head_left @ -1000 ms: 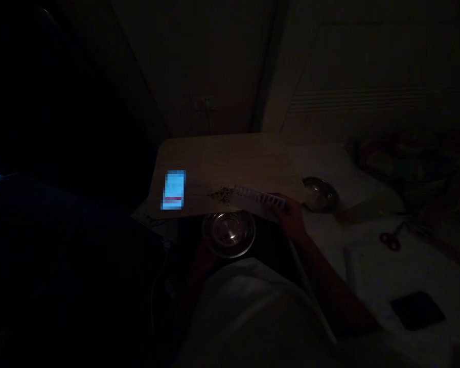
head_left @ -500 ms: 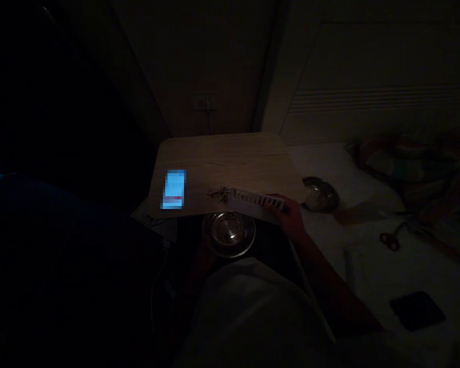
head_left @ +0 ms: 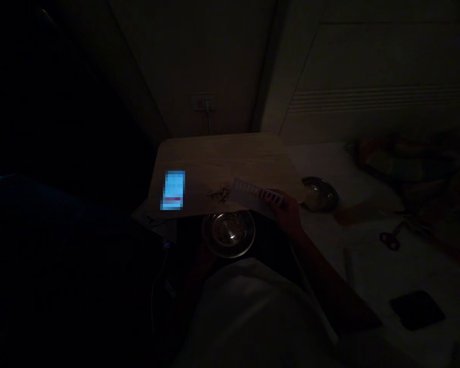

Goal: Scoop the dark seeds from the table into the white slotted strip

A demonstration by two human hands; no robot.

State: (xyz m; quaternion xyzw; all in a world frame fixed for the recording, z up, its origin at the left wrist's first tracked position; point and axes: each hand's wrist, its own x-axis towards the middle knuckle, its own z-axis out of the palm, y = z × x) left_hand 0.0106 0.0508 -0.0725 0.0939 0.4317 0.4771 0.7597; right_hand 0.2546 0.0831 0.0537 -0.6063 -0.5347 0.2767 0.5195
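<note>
My right hand [head_left: 287, 209] is closed around the right end of a white plastic piece with a row of slots [head_left: 253, 193]. Its exact kind is hard to tell in the dark. The piece is over the wooden table top [head_left: 222, 153], and its left end lies beside a scatter of small dark bits [head_left: 220, 194]. Below the table's front edge is a shiny metal bowl [head_left: 230, 236] with small specks inside. At the bowl's left rim my left hand [head_left: 205, 255] shows very faintly, seemingly gripping it; the fingers are mostly lost in shadow.
A lit phone [head_left: 173, 190] lies on the table's left side. Right of the table, a second metal bowl [head_left: 320, 194] rests on a pale surface, with red-handled scissors [head_left: 390, 240] and a dark flat pad [head_left: 417, 311] nearby. A plugged-in wall socket [head_left: 204, 103] is behind.
The left end of the slotted white piece has moved slightly up and away from the dark bits, and its tilt has changed. The bowl stays almost where it was. The picture is dimmer.
</note>
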